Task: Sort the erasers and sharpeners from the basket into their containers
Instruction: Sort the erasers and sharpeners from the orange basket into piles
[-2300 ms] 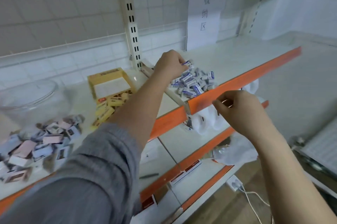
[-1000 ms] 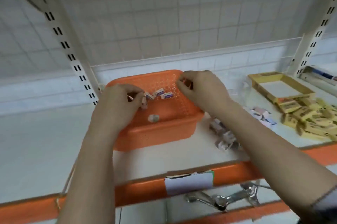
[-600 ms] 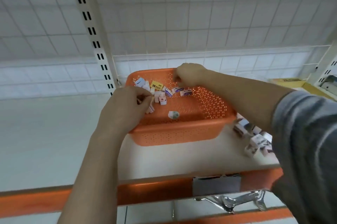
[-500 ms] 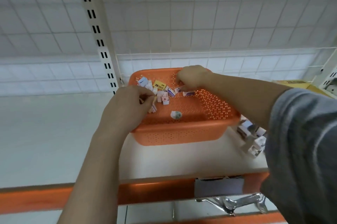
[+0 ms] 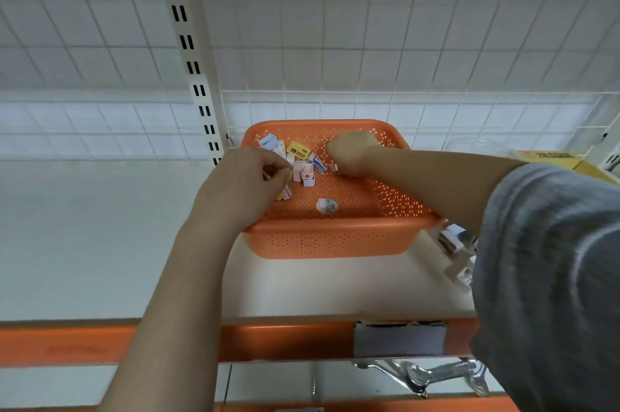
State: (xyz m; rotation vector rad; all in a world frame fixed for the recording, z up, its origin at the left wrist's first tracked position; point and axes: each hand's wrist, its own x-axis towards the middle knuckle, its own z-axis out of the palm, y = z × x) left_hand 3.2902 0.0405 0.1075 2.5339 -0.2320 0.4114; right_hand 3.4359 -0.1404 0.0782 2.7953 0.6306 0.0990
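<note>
An orange perforated basket (image 5: 335, 240) stands on the white shelf. Inside it lie a yellow 2B eraser (image 5: 298, 150), a pink sharpener (image 5: 303, 172), a blue-and-white eraser (image 5: 319, 163), a blue-marked packet (image 5: 268, 141) and a white barcoded piece (image 5: 327, 205). My left hand (image 5: 241, 186) is over the basket's left side, fingers curled round a small yellow-edged piece that is mostly hidden. My right hand (image 5: 352, 154) reaches in from the right, knuckles up, its fingertips pinching a small piece on the basket floor.
A heap of small boxed items (image 5: 453, 243) lies right of the basket, partly behind my grey sleeve. A yellow box (image 5: 550, 156) and a clear bowl rim (image 5: 469, 143) sit far right. The orange shelf edge (image 5: 100, 344) carries a label (image 5: 399, 339) and a metal clamp (image 5: 429, 374).
I have turned from the right-hand containers back to the basket. Both hands moved into it and closed on small pieces. In the last half second they barely shifted.
</note>
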